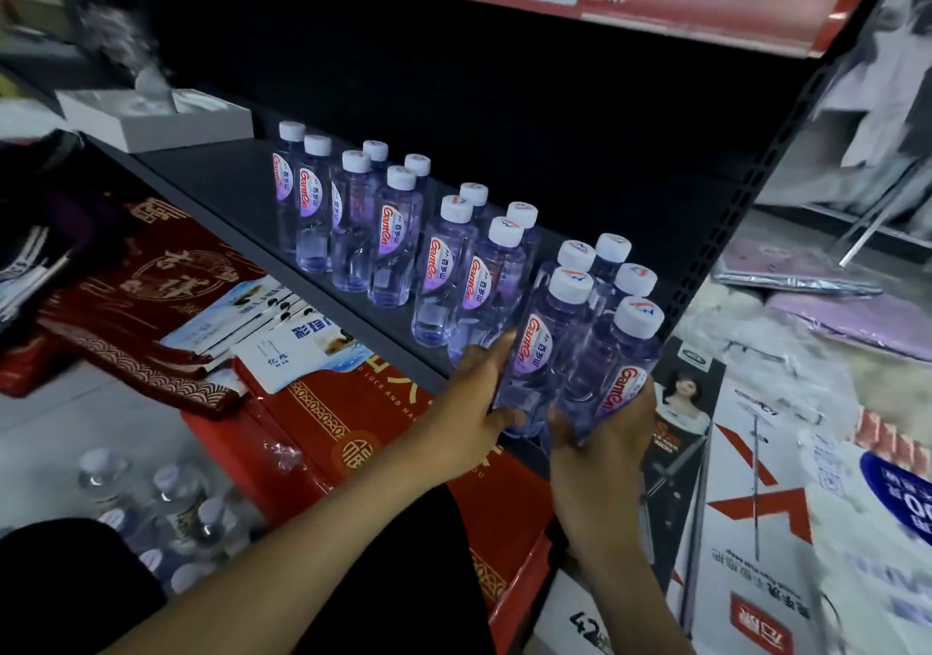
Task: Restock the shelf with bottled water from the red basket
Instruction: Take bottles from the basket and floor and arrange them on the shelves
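The dark shelf [222, 185] has a black back panel [504, 99] and a perforated side post [731, 230]; a red sign strip [706, 3] runs overhead, dimly lit.

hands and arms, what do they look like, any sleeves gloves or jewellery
The left hand and right hand are bare: no gloves, rings or watch show. Both forearms are uncovered as far as the view reaches, no sleeve in sight.

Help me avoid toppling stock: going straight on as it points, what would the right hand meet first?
Probably the standing bottle just behind the held bottle in the right hand; the gap between them is hard to judge.
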Demonstrator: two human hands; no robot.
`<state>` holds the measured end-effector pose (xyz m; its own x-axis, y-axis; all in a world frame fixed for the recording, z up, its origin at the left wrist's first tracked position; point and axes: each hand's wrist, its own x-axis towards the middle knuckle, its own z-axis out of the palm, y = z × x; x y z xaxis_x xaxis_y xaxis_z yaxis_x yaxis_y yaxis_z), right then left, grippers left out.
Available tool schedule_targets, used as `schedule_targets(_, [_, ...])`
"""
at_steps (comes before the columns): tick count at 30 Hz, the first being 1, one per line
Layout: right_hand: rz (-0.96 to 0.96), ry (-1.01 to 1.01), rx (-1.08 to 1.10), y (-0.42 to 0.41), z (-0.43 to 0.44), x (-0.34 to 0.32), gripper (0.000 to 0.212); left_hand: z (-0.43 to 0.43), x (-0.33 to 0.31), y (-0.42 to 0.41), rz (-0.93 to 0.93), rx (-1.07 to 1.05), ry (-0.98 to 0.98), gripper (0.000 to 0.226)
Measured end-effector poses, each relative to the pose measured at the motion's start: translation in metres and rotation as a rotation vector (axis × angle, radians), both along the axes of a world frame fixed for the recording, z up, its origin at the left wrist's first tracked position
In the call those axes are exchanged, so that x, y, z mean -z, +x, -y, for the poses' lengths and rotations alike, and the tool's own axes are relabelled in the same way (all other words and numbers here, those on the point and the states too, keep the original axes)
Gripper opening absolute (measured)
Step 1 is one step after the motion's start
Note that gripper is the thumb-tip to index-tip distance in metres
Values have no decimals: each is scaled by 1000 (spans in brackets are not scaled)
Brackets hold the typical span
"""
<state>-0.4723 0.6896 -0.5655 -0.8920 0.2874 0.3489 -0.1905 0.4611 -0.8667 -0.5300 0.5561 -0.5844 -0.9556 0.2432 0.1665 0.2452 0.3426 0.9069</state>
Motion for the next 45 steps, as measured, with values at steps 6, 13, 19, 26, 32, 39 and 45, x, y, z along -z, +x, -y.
schedule_targets(6, [83, 13, -103, -5, -6, -4, 99, -6, 0, 0, -64, -64, -162, 79])
schedule_targets(13, [87, 41, -43, -18, 1, -2, 95, -13, 0, -8, -121, -164, -137, 65])
schedule_targets(19, [78, 32, 13, -30, 3, 0, 89, -17, -2, -11, -144, -210, -185, 68])
schedule_targets(26, [91, -2, 41, -33, 4, -4, 89, -20, -5, -11, -129, -210, -220, 71])
schedule_targets(32, [170, -66, 46, -7, 5, -12, 84, -12, -19, 4, -131, -187, -162, 62])
schedule_targets(39, [249, 112, -25, 34, 50, -33, 69, 44, -39, 41, -331, -292, -535, 51])
schedule_targets(45, [5, 365, -227, 30, 175, -42, 62, 188, -42, 85, -393, -664, -940, 63])
